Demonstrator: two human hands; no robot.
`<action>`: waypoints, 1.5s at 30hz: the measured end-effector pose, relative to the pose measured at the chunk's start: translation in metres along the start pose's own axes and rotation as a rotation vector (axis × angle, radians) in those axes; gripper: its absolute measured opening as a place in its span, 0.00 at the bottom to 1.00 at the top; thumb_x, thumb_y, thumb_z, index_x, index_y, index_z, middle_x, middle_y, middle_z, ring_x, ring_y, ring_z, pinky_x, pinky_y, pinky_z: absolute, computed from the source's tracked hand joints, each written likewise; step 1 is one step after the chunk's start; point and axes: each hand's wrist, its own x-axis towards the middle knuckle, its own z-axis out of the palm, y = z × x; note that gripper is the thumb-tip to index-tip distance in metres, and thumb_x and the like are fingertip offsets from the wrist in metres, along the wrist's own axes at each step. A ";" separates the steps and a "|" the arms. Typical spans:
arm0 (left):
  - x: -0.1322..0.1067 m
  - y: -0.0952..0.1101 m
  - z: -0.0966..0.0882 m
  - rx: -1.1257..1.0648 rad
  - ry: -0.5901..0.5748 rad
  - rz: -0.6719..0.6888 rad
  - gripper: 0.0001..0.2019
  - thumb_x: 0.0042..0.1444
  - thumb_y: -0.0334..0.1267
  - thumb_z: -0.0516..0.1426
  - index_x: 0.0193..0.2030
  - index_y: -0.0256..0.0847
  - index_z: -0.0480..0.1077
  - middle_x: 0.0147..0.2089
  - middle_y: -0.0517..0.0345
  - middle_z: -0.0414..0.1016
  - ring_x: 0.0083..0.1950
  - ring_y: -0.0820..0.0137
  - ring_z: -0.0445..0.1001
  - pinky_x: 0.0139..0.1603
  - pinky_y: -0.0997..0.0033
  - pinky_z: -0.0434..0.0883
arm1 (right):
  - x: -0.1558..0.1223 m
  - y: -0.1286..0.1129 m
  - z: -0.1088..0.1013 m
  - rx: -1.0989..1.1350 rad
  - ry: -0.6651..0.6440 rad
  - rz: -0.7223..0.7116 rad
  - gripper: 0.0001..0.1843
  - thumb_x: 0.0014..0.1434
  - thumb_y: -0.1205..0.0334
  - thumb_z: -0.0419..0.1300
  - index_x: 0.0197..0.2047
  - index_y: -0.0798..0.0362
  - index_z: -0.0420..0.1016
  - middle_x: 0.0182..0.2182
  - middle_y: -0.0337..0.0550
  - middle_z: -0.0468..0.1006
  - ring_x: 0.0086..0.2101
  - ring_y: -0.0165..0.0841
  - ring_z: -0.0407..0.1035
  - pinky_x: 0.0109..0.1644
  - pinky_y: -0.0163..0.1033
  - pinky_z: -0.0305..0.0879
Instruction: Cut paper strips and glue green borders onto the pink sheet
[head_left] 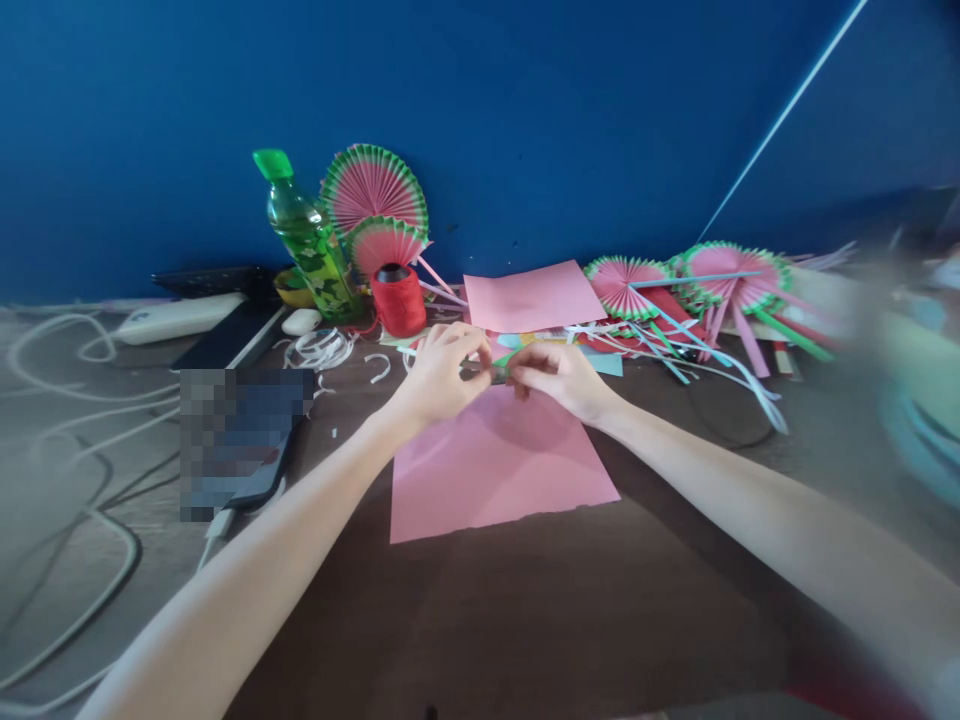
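Fingertips of the left hand [442, 375] and the right hand [559, 378] pinched a small folded paper strip [501, 368], green and pink, from either end at the centre of the frame. Both hands were closed on it. The strip was just above a pink sheet [495, 470] lying flat on the brown table [525, 620]. Toward the upper centre stood a red thread spool [397, 298], with a green bottle [307, 240] to its left and pleated paper fans [373, 190] against the blue wall.
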 end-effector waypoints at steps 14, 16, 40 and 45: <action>0.001 0.001 0.002 -0.024 -0.159 -0.013 0.04 0.53 0.37 0.55 0.31 0.41 0.71 0.36 0.57 0.74 0.46 0.64 0.66 0.50 0.60 0.60 | -0.005 -0.006 0.005 -0.126 -0.001 -0.063 0.04 0.51 0.65 0.56 0.28 0.56 0.71 0.22 0.38 0.73 0.23 0.27 0.68 0.31 0.36 0.65; 0.001 0.002 0.002 -0.010 -0.159 -0.009 0.04 0.53 0.36 0.55 0.30 0.42 0.71 0.36 0.57 0.74 0.46 0.63 0.66 0.51 0.59 0.59 | -0.006 -0.006 0.006 -0.130 0.005 -0.063 0.04 0.51 0.65 0.57 0.28 0.56 0.71 0.22 0.38 0.73 0.22 0.27 0.68 0.31 0.35 0.65; 0.001 0.009 -0.002 -0.107 -0.156 -0.108 0.03 0.50 0.32 0.57 0.28 0.42 0.71 0.42 0.56 0.74 0.53 0.61 0.60 0.58 0.52 0.54 | -0.005 0.000 0.006 -0.081 -0.022 -0.078 0.07 0.54 0.60 0.57 0.31 0.55 0.71 0.24 0.39 0.73 0.25 0.29 0.69 0.34 0.38 0.66; 0.000 0.006 -0.001 -0.101 -0.147 -0.110 0.04 0.50 0.32 0.56 0.28 0.42 0.71 0.42 0.58 0.75 0.52 0.61 0.61 0.57 0.52 0.53 | -0.006 0.000 0.006 -0.079 -0.021 -0.089 0.07 0.55 0.60 0.57 0.31 0.55 0.71 0.23 0.38 0.73 0.26 0.29 0.69 0.36 0.38 0.66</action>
